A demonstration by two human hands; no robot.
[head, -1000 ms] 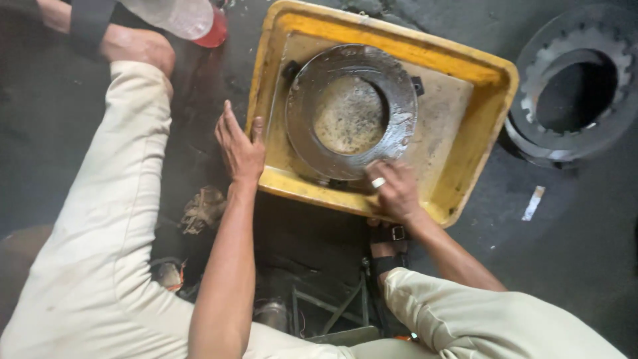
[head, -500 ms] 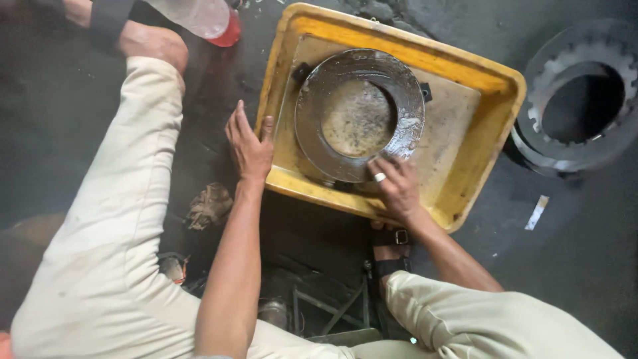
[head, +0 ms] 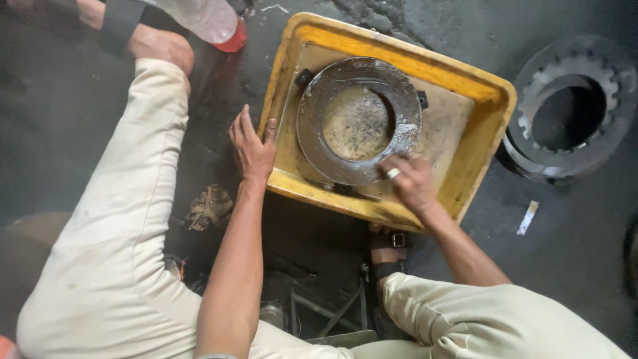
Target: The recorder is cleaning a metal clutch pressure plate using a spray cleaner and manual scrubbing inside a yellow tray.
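Far left, a plastic bottle (head: 209,18) with a red base lies on the dark floor. The left hand (head: 252,149) braces the yellow tub (head: 399,56) at its left wall, fingers together, thumb hooked over the rim. Inside sits the greasy metal ring (head: 359,119). The right hand (head: 412,181), fingers curled, rests on the ring's near edge. Far right lies a toothed ring (head: 571,106).

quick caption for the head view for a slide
Left hand steadies a yellow tray on a dark floor while the right hand works on a wet metal ring inside it.
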